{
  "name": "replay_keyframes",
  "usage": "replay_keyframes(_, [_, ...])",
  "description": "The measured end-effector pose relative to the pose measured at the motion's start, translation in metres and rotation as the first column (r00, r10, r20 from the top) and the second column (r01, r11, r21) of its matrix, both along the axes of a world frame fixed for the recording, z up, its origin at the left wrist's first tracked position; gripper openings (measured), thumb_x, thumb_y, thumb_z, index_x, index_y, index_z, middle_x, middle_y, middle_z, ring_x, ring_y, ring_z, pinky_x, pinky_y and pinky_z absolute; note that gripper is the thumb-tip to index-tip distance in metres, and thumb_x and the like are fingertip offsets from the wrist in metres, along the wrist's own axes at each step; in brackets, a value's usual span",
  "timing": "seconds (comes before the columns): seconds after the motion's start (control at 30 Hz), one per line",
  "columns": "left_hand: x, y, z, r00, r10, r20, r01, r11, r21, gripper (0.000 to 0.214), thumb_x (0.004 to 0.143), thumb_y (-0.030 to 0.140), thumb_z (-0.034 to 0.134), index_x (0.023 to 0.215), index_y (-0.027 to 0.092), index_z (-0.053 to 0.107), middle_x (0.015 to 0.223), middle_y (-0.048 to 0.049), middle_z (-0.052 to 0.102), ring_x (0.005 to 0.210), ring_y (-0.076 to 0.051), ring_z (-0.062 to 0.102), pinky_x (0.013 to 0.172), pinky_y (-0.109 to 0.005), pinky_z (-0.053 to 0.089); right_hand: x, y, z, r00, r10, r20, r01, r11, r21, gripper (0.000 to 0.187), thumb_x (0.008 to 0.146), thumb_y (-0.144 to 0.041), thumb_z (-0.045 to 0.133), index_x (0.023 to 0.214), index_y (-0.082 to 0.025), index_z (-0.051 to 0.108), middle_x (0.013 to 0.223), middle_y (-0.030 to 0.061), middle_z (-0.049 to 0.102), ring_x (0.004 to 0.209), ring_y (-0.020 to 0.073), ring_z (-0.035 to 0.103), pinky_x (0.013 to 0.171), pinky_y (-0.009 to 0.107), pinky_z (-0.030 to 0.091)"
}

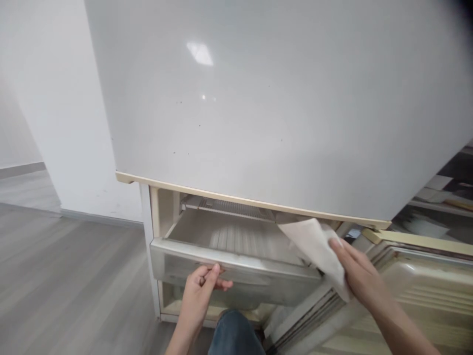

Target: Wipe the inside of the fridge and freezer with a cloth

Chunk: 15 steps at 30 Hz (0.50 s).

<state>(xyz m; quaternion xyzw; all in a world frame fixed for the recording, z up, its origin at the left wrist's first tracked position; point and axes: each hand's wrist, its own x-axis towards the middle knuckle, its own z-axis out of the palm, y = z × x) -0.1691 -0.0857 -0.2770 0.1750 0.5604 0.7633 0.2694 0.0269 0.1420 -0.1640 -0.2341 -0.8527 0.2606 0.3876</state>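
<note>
A clear-fronted fridge drawer (258,262) is pulled partly out of the lower compartment, and its ribbed floor shows with nothing lying on it. My left hand (203,291) grips the middle of the drawer's front, thumb on top and fingers curled at the handle. Over the drawer's right end, my right hand (356,271) holds a folded white cloth (314,249), which could also be a paper towel. One corner of it reaches toward the drawer's inside.
The lower fridge door (424,296) stands swung open on the right. Above the drawer is the closed upper door (258,98), with a wire rack (236,208) beneath it. Shelves (443,207) with papers stand at far right. Grey floor (74,276) lies left; my knee (234,333) is below.
</note>
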Motion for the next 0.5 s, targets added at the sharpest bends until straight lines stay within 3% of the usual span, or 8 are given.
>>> replay_keyframes(0.07, [0.015, -0.01, 0.004, 0.999, 0.053, -0.004, -0.053, 0.998, -0.043, 0.044, 0.069, 0.06, 0.063, 0.073, 0.016, 0.066, 0.053, -0.0046, 0.072, 0.057, -0.017, 0.066, 0.065, -0.026, 0.053, -0.011, 0.001, 0.011, 0.99, 0.061, 0.13, -0.096, 0.954, 0.285, 0.034, 0.088, -0.046, 0.049, 0.091, -0.02, 0.071, 0.085, 0.0098, 0.073, 0.076, 0.0235, 0.069, 0.067, 0.033, 0.058])
replay_keyframes(0.17, [0.035, -0.023, 0.011, 0.991, 0.125, 0.046, -0.121, 0.988, -0.093, 0.049, 0.063, 0.066, 0.064, 0.065, 0.017, 0.066, 0.046, -0.0034, 0.067, 0.05, -0.017, 0.063, 0.058, -0.025, 0.051, -0.035, 0.002, 0.02, 0.931, 0.231, 0.284, -0.359, 0.722, 0.592, 0.031, 0.092, -0.032, 0.045, 0.109, -0.021, 0.069, 0.113, 0.0114, 0.068, 0.109, 0.0252, 0.063, 0.097, 0.042, 0.05])
replay_keyframes(0.27, [0.049, -0.031, 0.015, 0.986, 0.141, 0.094, -0.129, 0.984, -0.119, 0.053, 0.055, 0.071, 0.066, 0.059, 0.018, 0.066, 0.041, -0.0036, 0.065, 0.046, -0.018, 0.062, 0.054, -0.027, 0.051, -0.063, 0.002, 0.016, 0.743, 0.363, 0.562, -0.665, 0.494, 0.561, 0.04, 0.094, -0.018, 0.04, 0.13, -0.026, 0.056, 0.137, 0.0052, 0.052, 0.133, 0.0209, 0.042, 0.111, 0.046, 0.036])
replay_keyframes(0.33, [0.053, -0.033, 0.014, 0.986, 0.14, 0.094, -0.128, 0.984, -0.124, 0.052, 0.055, 0.071, 0.066, 0.058, 0.02, 0.066, 0.041, -0.0036, 0.065, 0.046, -0.019, 0.062, 0.054, -0.028, 0.051, -0.084, 0.005, 0.001, 0.633, 0.372, 0.679, -0.77, 0.395, 0.501, 0.043, 0.094, -0.013, 0.039, 0.133, -0.025, 0.053, 0.141, 0.0054, 0.048, 0.135, 0.0194, 0.038, 0.111, 0.045, 0.036])
replay_keyframes(0.4, [0.054, -0.035, 0.011, 0.987, 0.14, 0.077, -0.13, 0.984, -0.123, 0.05, 0.056, 0.07, 0.066, 0.056, 0.02, 0.065, 0.042, -0.0041, 0.066, 0.048, -0.02, 0.063, 0.056, -0.029, 0.052, -0.105, 0.012, -0.024, 0.62, 0.336, 0.709, -0.777, 0.383, 0.499, 0.042, 0.09, -0.007, 0.04, 0.127, -0.018, 0.058, 0.135, 0.0099, 0.053, 0.132, 0.0199, 0.044, 0.11, 0.046, 0.038])
replay_keyframes(0.5, [0.053, -0.036, 0.007, 0.989, 0.131, 0.062, -0.124, 0.986, -0.115, 0.049, 0.057, 0.069, 0.066, 0.054, 0.019, 0.065, 0.042, -0.0047, 0.066, 0.048, -0.02, 0.063, 0.057, -0.029, 0.052, -0.13, 0.025, -0.065, 0.685, 0.258, 0.681, -0.709, 0.452, 0.542, 0.038, 0.08, -0.001, 0.043, 0.109, -0.01, 0.067, 0.122, 0.0154, 0.063, 0.123, 0.0224, 0.053, 0.106, 0.046, 0.041])
